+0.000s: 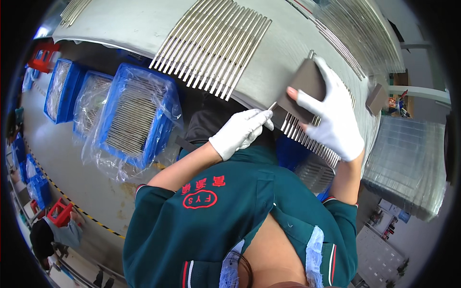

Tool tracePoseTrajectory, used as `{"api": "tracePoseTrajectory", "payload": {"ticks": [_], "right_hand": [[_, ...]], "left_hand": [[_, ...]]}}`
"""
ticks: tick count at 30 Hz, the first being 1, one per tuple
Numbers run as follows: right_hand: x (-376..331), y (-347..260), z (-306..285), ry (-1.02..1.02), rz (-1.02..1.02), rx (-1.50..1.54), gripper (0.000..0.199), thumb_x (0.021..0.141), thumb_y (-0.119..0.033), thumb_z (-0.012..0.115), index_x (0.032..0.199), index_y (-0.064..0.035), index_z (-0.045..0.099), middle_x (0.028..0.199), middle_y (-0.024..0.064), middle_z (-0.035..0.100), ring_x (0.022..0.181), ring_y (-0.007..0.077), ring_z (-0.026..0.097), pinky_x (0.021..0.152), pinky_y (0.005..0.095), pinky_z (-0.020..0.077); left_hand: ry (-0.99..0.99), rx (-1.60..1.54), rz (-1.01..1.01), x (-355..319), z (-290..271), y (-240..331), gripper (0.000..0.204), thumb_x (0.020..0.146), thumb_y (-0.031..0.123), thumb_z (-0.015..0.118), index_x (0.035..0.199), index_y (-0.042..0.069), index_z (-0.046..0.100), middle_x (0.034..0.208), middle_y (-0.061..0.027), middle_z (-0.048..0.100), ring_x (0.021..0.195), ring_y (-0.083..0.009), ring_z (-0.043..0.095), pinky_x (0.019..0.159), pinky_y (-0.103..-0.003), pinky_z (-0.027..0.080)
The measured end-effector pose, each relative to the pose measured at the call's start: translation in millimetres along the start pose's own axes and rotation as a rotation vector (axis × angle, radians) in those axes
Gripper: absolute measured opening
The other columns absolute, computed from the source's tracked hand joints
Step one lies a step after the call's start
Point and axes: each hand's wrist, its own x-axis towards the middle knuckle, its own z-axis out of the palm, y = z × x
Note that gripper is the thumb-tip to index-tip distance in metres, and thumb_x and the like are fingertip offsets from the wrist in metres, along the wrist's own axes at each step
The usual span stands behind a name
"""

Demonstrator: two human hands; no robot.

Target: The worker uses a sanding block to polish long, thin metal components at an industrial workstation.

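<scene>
My left hand (242,130), in a white glove, pinches the near end of a thin metal rod (272,106) at the table's front edge. My right hand (331,113), gloved with some fingertips bare, grips a flat grey-brown block (312,79), its fingers spread over the top. This block lies across the held rod and hides its middle; a rod end shows beyond its far edge. Under and beside my right hand is a row of similar metal rods (307,140), their near ends sticking out past the table edge. Another row of rods (213,43) lies side by side to the left.
The grey table (129,24) spans the top. A second brown block (376,99) is at the right, near stacked clear plastic trays (401,165). Blue crates (165,115) with plastic-wrapped rods stand on the floor at left. A person (50,235) is at the far lower left.
</scene>
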Motion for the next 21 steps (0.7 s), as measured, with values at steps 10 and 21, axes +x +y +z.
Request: {"api": "tracePoseTrajectory", "payload": {"ticks": [10,21], "right_hand": [[8.4,5.0,7.3,0.064,0.063,0.017,0.072,0.056,-0.011,0.082,0.123,-0.0323,0.068,0.147,0.0277,0.037,0.134,0.0439,0.041,0.11,0.0455,0.0369],[12.9,-10.1,11.4,0.045,0.003,-0.018,0.076,0.05,-0.009,0.084,0.121,-0.0329,0.069,0.149,0.027,0.035,0.134,0.0447,0.041,0.11,0.0469,0.0381]], "left_hand": [[-0.033,0.024,-0.028,0.7,-3.0,5.5,0.037,0.102,0.037,0.051,0.111,0.003,0.064,0.055,0.0069,0.037,0.04,-0.002,0.026,0.037,-0.02,0.021],[0.0,0.088,-0.033,3.7,1.9,5.5,0.035,0.1,0.038,0.056,0.109,0.005,0.066,0.057,0.0076,0.039,0.042,-0.0007,0.028,0.037,-0.019,0.022]]}}
